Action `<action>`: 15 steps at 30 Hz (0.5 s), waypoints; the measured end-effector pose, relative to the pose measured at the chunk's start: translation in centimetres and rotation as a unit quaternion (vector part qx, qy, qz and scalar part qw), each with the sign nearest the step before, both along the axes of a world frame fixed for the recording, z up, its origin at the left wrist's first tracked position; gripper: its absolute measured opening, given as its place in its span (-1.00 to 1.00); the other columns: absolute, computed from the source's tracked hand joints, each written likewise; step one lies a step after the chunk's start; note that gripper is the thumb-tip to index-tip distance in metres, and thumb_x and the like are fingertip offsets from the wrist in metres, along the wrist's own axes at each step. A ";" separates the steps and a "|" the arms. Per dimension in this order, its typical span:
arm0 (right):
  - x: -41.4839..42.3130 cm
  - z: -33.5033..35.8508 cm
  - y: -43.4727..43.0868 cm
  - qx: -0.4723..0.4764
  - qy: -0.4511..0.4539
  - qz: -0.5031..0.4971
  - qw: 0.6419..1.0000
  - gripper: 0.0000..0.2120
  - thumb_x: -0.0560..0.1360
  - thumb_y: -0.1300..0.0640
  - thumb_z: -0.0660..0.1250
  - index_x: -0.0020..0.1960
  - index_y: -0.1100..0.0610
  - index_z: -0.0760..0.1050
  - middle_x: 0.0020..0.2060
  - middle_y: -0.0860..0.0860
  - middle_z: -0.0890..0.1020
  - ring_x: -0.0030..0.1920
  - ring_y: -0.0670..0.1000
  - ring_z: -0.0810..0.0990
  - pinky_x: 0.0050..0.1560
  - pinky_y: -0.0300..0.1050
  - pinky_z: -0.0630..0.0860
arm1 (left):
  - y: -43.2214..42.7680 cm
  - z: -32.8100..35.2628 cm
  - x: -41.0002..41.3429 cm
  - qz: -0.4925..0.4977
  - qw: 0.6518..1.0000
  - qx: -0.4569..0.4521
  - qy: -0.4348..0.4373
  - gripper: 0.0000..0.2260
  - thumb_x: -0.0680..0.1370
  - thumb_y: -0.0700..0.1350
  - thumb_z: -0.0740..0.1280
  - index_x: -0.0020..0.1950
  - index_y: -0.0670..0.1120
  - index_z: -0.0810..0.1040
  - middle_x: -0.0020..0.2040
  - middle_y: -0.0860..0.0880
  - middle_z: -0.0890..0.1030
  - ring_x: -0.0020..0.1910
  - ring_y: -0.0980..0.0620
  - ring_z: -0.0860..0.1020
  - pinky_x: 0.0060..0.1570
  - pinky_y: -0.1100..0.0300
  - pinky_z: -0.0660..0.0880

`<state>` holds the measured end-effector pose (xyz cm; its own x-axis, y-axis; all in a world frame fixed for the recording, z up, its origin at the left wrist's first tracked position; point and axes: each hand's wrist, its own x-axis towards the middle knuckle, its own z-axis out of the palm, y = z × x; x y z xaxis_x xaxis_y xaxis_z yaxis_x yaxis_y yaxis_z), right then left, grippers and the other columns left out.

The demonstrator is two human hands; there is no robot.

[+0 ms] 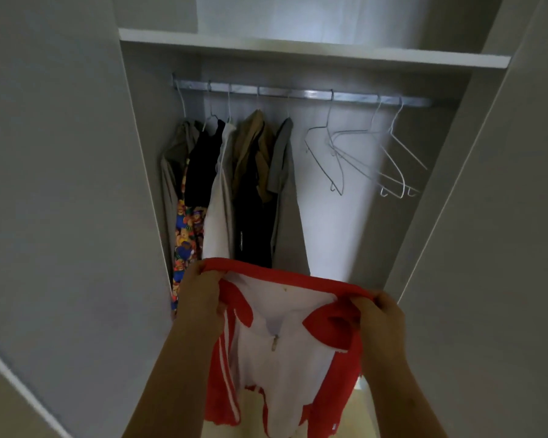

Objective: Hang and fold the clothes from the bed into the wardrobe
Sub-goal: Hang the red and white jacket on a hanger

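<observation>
**Wardrobe half filled, red jacket next**

Open wardrobe doors frame the scene. Nearest, the left hand (200, 295) and right hand (381, 320) each pinch the collar of a red and white jacket (285, 349), held up spread with no hanger in it. Farther in, several clothes (234, 184) already hang at the left of the rail (298, 93). Empty hangers (361, 156) wait on the right, so hanging seems partly done. The bed is out of view.

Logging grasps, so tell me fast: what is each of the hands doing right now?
Left hand: closed, gripping the red and white jacket at its upper edge.
Right hand: closed on the same jacket's upper edge.
</observation>
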<state>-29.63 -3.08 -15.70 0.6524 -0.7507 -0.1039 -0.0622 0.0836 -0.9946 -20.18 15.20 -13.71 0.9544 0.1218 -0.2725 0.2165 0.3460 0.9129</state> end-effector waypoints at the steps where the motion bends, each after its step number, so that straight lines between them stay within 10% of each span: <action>1: 1.2 -0.1 -0.3 -0.003 0.002 0.001 1.000 -0.90 0.46 0.30 0.28 -0.17 0.14 0.52 -0.25 0.14 0.63 -0.18 0.18 0.62 -0.15 -0.02 0.55 | -0.4 0.2 1.4 0.001 1.000 0.000 0.001 -0.86 0.55 -0.27 0.22 0.08 -0.13 0.48 -0.11 -0.12 0.54 -0.15 -0.07 0.52 -0.21 0.11 0.49; 11: 14.0 0.0 -5.3 -0.029 0.023 0.071 0.997 -0.82 0.45 0.35 0.25 -0.22 0.10 0.46 -0.28 0.06 0.56 -0.23 0.03 0.50 -0.28 -0.15 0.38 | -6.7 3.4 13.3 0.046 0.999 -0.021 -0.010 -0.88 0.57 -0.20 0.23 -0.15 -0.08 0.48 -0.23 -0.06 0.51 -0.25 0.03 0.48 -0.29 0.20 0.42; 15: 19.2 1.0 -8.0 -0.027 0.002 0.120 0.992 -0.84 0.48 0.33 0.23 -0.10 0.10 0.49 -0.17 0.01 0.57 -0.16 0.00 0.53 -0.19 -0.16 0.42 | -9.4 5.0 17.6 0.067 0.997 -0.040 -0.003 -0.81 0.59 -0.18 0.20 0.16 -0.18 0.48 -0.07 -0.11 0.54 -0.10 -0.02 0.51 -0.08 0.09 0.47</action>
<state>-10.48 -11.12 -14.68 0.8133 -0.5775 -0.0707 -0.0779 0.0123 -0.9969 -2.62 5.78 -8.70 0.9329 0.2256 -0.2806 0.1582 0.4434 0.8823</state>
